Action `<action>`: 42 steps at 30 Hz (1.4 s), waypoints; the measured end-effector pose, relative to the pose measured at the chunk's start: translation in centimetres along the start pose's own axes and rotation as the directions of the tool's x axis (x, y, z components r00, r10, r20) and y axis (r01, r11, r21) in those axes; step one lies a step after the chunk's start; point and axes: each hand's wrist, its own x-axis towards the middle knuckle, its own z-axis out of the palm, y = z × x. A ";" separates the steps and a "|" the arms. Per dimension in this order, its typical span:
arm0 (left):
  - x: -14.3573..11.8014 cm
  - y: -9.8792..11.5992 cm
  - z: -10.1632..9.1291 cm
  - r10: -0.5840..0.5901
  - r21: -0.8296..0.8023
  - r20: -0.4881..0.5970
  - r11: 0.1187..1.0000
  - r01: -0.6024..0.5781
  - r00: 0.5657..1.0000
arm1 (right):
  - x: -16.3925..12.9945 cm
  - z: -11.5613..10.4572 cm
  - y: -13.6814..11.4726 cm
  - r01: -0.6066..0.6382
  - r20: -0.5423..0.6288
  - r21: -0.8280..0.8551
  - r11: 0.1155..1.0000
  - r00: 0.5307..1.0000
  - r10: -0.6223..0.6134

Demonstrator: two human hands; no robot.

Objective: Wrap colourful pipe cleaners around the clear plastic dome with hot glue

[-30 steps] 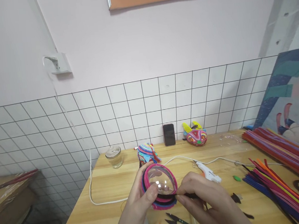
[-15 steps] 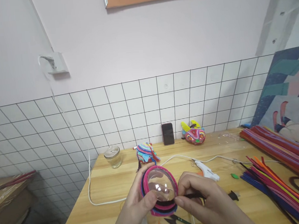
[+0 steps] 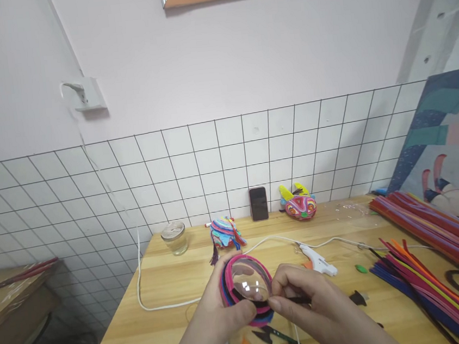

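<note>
My left hand [image 3: 218, 318] grips clear dome [image 3: 247, 284] steady; right hand [image 3: 309, 308] pinches dark pipe cleaner [image 3: 296, 299] against its rim, above bench [image 3: 171, 287].

Hands: the left hand [image 3: 216, 321] and right hand [image 3: 313, 311] met over the near middle of the table [image 3: 163, 288], the dome [image 3: 247, 285] between them.
Behind dome: jar [image 3: 174, 238] to the left, phone [image 3: 258, 203] against the wall.
Right of dome: glue gun [image 3: 316, 261], then pipe cleaners [image 3: 425, 277] at the right edge.
Before dome: snips [image 3: 282, 341].
</note>
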 end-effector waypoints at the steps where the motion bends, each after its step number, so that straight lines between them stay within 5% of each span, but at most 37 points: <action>1: 0.1 0.0 0.1 -0.009 -0.007 -0.005 1.000 0.009 1.000 | 0.0 0.0 0.1 0.003 0.007 0.003 1.000 1.000 -0.003; 14: 0.2 -0.1 0.1 0.003 0.002 -0.016 1.000 -0.003 1.000 | 0.0 -0.2 -0.7 -0.104 0.066 0.090 0.990 0.993 0.098; 23: 0.1 0.0 0.1 -0.032 -0.033 -0.007 0.999 0.032 0.999 | 0.0 0.3 0.0 -0.218 0.128 0.344 0.914 0.975 0.184; 31: -0.1 0.1 -0.8 -0.059 -0.053 0.021 0.997 0.060 0.998 | 0.2 0.7 1.0 -0.216 0.138 0.408 0.887 0.975 0.174; 38: -0.1 0.1 -1.4 0.031 0.081 0.069 0.996 -0.036 0.997 | 0.3 0.7 0.8 -0.203 0.115 0.439 0.875 0.979 0.169; 42: -0.1 0.0 -1.3 -0.028 0.054 0.042 0.998 0.026 0.999 | 0.3 0.9 0.8 -0.182 0.079 0.460 0.869 0.983 0.164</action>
